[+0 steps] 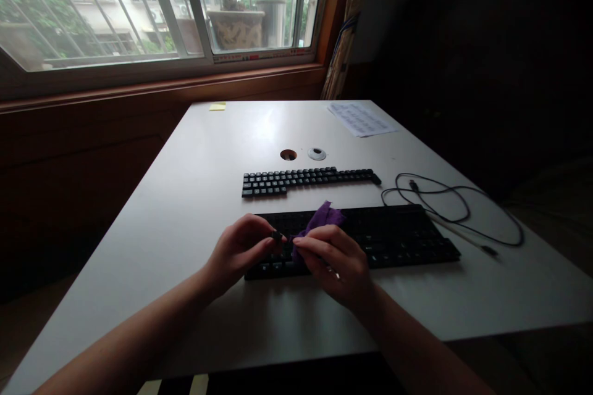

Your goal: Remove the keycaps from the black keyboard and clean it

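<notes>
My left hand (245, 248) pinches a small black keycap (277, 236) between thumb and fingers, above the left part of a black keyboard (393, 228). Close beside it, my right hand (337, 259) is closed on a purple cloth (324, 217), with a bit of the cloth at the fingertips near the keycap. Part of the keyboard is hidden behind both hands and the cloth. Behind the keyboard, loose black keycaps (296, 179) stand in tight rows on the white table.
A black cable (467, 188) loops over the right of the white table (152, 222); a thin brush-like stick (467, 241) lies near it. Farther back are a round cable hole (288, 155), its ring cover (317, 153), printed papers (364, 119) and a yellow sticky note (217, 107).
</notes>
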The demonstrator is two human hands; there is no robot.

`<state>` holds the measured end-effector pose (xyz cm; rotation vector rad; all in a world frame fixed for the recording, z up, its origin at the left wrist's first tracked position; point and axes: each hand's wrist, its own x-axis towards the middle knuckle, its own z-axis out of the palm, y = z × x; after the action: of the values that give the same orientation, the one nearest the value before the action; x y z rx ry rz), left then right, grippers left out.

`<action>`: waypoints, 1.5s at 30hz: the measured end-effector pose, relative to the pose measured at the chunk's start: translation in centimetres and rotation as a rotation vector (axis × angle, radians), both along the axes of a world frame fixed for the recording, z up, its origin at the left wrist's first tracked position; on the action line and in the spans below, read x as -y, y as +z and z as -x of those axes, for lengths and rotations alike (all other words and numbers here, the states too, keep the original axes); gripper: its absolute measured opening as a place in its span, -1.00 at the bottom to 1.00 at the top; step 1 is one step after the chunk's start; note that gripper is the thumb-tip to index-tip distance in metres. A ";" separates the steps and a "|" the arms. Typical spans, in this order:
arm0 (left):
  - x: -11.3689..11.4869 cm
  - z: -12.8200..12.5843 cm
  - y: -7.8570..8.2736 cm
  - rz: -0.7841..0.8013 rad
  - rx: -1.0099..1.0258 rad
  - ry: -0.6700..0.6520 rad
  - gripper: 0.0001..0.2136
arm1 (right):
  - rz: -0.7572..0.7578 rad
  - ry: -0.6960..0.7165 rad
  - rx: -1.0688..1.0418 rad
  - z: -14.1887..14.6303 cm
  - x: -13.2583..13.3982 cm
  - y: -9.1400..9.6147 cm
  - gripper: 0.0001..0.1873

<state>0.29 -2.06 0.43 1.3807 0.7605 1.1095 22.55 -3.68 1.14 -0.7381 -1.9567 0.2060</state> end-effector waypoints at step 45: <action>0.3 -0.4 0.2 0.104 0.059 -0.089 -0.83 | 0.057 -0.026 -0.075 0.5 0.0 -0.2 -0.61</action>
<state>0.72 -2.34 0.66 1.2769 0.6982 1.0222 22.06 -3.69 0.95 -0.7818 -1.8758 0.2707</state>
